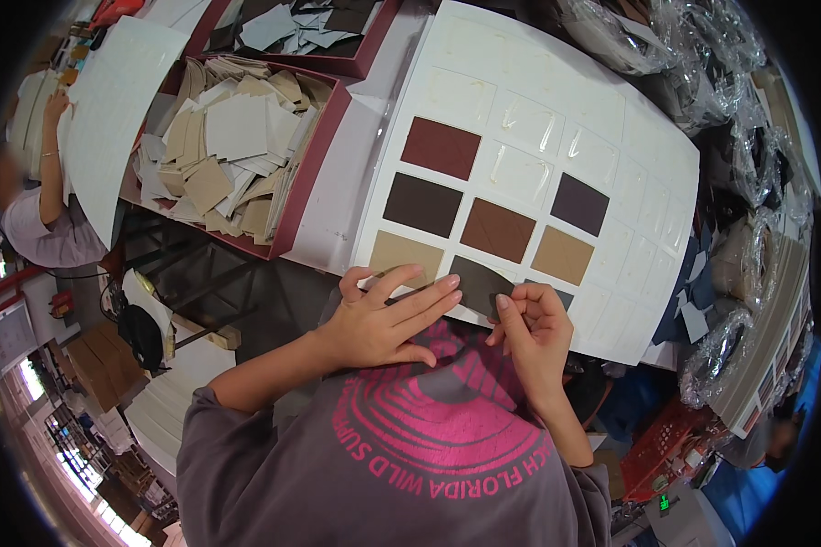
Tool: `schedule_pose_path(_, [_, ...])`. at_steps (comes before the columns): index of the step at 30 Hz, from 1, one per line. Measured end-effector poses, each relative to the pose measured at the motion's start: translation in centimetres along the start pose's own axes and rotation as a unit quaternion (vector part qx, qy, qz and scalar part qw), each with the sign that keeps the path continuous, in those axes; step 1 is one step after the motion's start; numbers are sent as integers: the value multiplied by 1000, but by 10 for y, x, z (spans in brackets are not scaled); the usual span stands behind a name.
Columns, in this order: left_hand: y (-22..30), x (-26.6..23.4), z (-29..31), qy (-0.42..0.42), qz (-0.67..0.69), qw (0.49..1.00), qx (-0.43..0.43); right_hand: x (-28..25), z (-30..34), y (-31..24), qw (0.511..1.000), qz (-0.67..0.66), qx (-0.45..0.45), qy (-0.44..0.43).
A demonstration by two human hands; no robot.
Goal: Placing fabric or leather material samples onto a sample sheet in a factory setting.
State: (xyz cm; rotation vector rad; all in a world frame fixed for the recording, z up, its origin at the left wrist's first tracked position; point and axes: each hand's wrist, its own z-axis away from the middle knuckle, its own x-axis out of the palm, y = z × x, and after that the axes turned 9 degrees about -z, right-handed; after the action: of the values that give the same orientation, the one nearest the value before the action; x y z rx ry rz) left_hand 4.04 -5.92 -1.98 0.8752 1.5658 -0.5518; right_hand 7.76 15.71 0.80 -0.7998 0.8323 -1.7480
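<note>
A large white sample board [643,173] lies in front of me, with rows of rectangular slots that have glossy clear streaks, probably glue. My right hand [535,333] pinches the right corner of a dark grey-brown swatch [482,287] at the board's near edge. Fingers stretched out, my left hand [388,314] lies over the near left corner, fingertips at the swatch's left side. Under those fingers a beige swatch [401,255] is partly covered. Dark red [441,148], dark brown [421,204], rust-brown [498,230], tan [563,255] and dark purple [579,203] swatches fill other slots.
A maroon box [287,214] of loose beige and white pieces stands left of the board, another box [365,59] behind it. Clear plastic-wrapped bundles [748,264] crowd the right. At far left, a co-worker's hand [57,108] is by a white sheet [123,100].
</note>
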Motion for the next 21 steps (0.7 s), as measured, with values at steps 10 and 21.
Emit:
schedule_pose_path(10, [8,3,-2,-24,-36,999,-27,4,-2,12,974,167,-143,45])
schedule_pose_path(21, [17,0,-7,-35,-31,999,-2,-30,-4,-4,866,389,-283,134])
